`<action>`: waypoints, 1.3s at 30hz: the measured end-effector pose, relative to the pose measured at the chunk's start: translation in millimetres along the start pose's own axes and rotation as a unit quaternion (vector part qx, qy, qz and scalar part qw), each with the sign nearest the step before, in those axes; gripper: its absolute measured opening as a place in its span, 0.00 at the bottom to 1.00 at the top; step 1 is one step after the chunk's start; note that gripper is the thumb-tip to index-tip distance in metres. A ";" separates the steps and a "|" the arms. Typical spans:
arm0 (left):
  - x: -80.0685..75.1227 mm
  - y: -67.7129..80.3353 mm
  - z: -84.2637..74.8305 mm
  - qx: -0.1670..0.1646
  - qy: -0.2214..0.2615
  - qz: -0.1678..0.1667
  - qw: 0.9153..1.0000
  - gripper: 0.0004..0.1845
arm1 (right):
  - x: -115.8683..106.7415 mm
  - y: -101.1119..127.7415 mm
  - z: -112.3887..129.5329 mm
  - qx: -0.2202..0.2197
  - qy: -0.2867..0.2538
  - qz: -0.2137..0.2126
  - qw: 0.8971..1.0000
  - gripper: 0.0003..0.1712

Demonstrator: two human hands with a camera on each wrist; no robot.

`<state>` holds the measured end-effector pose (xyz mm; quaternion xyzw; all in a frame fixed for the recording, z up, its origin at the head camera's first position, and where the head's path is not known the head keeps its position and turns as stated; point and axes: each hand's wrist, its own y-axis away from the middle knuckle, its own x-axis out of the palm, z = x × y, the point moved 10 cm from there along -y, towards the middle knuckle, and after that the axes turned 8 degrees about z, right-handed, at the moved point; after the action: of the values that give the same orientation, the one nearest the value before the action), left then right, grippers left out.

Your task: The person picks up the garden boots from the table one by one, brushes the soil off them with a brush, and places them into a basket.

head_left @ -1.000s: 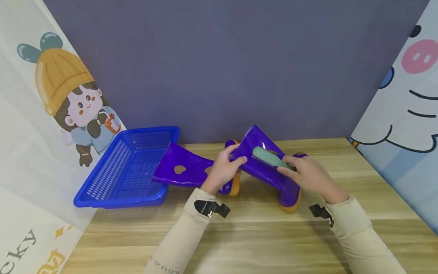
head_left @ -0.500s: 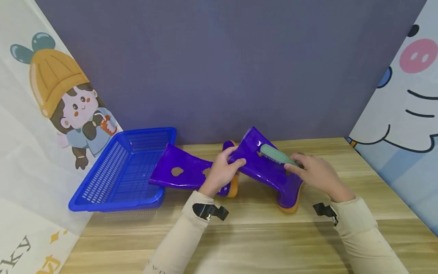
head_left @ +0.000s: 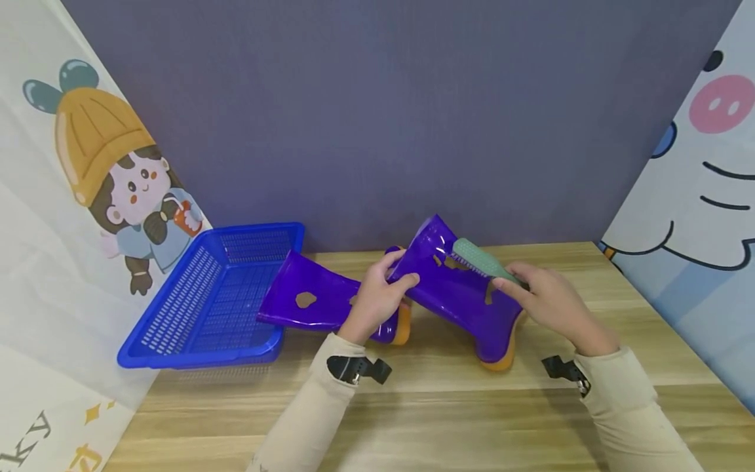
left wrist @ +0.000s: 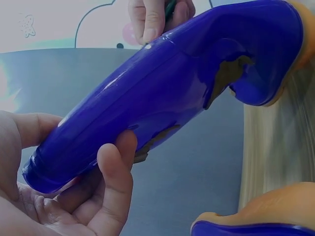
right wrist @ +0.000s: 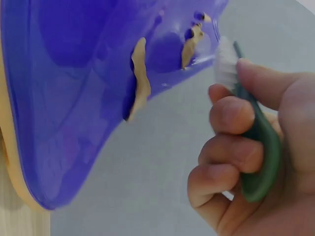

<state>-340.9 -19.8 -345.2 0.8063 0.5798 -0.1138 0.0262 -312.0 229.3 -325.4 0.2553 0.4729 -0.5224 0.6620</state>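
My left hand (head_left: 377, 295) grips a purple rain boot (head_left: 454, 298) by its shaft near the opening, thumb on the near side. The boot tilts, its orange sole (head_left: 501, 357) low at the right. In my right hand (head_left: 548, 301) is a green brush (head_left: 480, 259) with white bristles (right wrist: 226, 64), its handle inside curled fingers. The bristles are at the shaft's far edge, by a broken brown patch (right wrist: 192, 46). Another brown patch (right wrist: 140, 81) marks the ankle. A second purple boot (head_left: 318, 295) lies left of my left hand, also with brown patches (head_left: 305, 300).
A blue plastic basket (head_left: 138, 357) stands at the left; the second boot's opening reaches over its right rim. The wooden table (head_left: 448, 419) meets a grey panel (head_left: 401, 118) at the back. Printed cloths hang on both sides.
The brush in my right hand has shifted right and slightly up along the shaft, exposing the brown patches it covered. My left hand keeps its hold on the boot.
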 end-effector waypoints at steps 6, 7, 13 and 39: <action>-2.8 -0.1 -2.4 0.010 -0.013 -0.007 1.000 0.27 | 15.3 -4.2 27.3 -0.059 0.000 -0.015 0.998 0.10; -2.7 0.0 -3.6 0.010 -0.017 -0.007 1.000 0.27 | 17.9 -4.6 31.0 -0.065 0.004 -0.018 0.998 0.10; -1.3 1.3 -11.6 0.014 -0.035 -0.002 0.999 0.27 | 22.2 -3.6 30.8 -0.040 0.033 -0.014 0.999 0.13; -2.8 6.3 -12.8 0.021 -0.039 -0.004 0.999 0.29 | -6.9 7.2 8.8 -0.001 0.026 -0.016 1.000 0.16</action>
<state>-333.8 -22.3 -332.8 0.7995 0.5787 -0.1578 0.0313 -302.1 227.4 -316.6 0.2607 0.4945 -0.5256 0.6413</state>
